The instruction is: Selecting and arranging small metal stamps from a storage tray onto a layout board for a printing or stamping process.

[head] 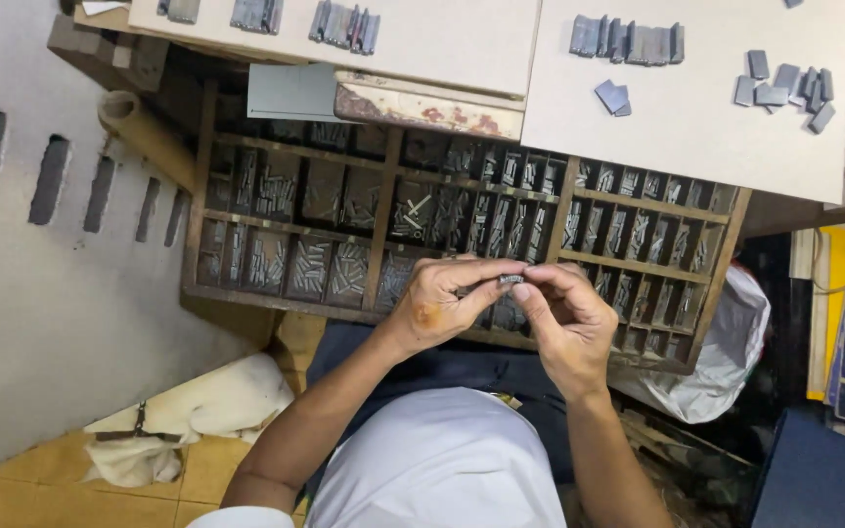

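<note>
Both the left hand [439, 305] and right hand [564, 318] pinch a small grey metal type piece [511, 280] above a dark wooden compartmented tray [374, 256] filled with grey metal type.

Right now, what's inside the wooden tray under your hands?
The wooden tray holds compartments packed with small grey metal pieces. The left hand and right hand cover several front compartments, so their contents can't be seen.

One camera only, worn on the person's head, looks almost straight down over the white-shirted chest and lap. It sits close: both forearms run up from the bottom edge to mid-frame. Ahead, the wooden compartment tray [462, 220] fills the centre, pale boards [677, 117] cross the top, a grey wall [41, 293] takes the left, and tiled floor [41, 489] shows at lower left.
</note>
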